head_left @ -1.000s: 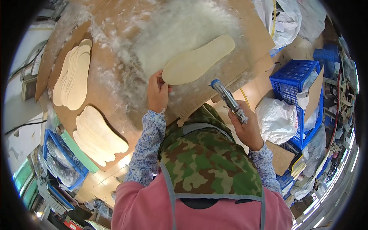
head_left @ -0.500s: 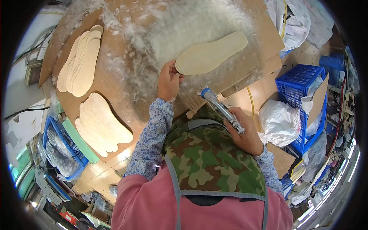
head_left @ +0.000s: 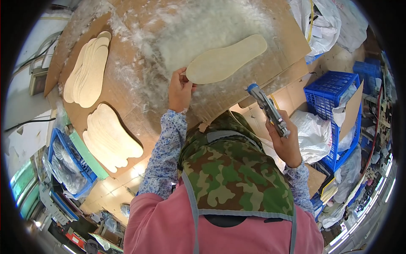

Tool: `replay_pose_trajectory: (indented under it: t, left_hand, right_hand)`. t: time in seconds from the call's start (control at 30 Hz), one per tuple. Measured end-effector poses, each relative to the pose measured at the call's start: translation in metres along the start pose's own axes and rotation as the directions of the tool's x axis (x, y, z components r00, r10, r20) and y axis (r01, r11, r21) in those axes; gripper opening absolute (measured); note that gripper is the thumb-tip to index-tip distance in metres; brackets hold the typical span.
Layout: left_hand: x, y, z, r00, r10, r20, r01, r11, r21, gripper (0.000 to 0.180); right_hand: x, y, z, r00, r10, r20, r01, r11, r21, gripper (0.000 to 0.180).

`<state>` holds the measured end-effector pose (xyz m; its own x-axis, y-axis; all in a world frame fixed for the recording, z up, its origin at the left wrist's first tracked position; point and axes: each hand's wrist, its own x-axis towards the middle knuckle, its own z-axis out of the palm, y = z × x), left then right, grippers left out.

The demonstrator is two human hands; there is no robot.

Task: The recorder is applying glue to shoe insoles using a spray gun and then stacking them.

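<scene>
The left hand (head_left: pixel 181 91) pinches the heel end of a pale insole (head_left: pixel 227 64) between thumb and fingers, closed narrowly on its rounded edge; the insole lies flat on the cardboard-covered worktable (head_left: pixel 127 91), and its long axis runs from that grip up and to the right, the toe end pointing away from the person; around the insole the cardboard carries a wide haze of white fibrous residue (head_left: pixel 198 29), thickest just above and to the left of it. The right hand (head_left: pixel 287 146) is wrapped tight round the handle of a metal spray gun (head_left: pixel 267 109), fingers fully closed on it; the gun's blue-tipped nozzle points up and to the left, toward the insole's middle, and stands near the insole's lower edge but apart from it; so the insole lies up-left of the nozzle, with the left hand already on it and the right hand the farther of the two.

Taking the insole as the mark: well to its left, at the table's far left edge, a stack of insoles (head_left: pixel 86 70) is fanned out; below and left of it, nearer the person, a second stack (head_left: pixel 112 137) lies fanned too; to its right, beyond the table's edge, stands a blue plastic crate (head_left: pixel 327 91) holding white bags (head_left: pixel 315 133), with a loose sheet of cardboard leaning on it; above its toe end lie more white bags (head_left: pixel 323 19); a camouflage apron (head_left: pixel 232 178) over pink sleeves fills the lower foreground.
</scene>
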<state>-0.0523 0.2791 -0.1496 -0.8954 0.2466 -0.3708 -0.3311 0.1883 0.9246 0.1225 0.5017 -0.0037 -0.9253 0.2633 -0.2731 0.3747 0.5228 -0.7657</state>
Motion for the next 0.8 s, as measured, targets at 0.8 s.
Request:
replay_pose_trajectory:
  t: [0.8]
  left_hand:
    - [-0.003, 0.003, 0.020, 0.989, 0.089, -0.120, -0.096, 0.994, -0.057, 0.038]
  right_hand:
    - [-0.009, 0.013, -0.019, 0.996, -0.020, 0.084, 0.019, 1.000, 0.008, 0.026]
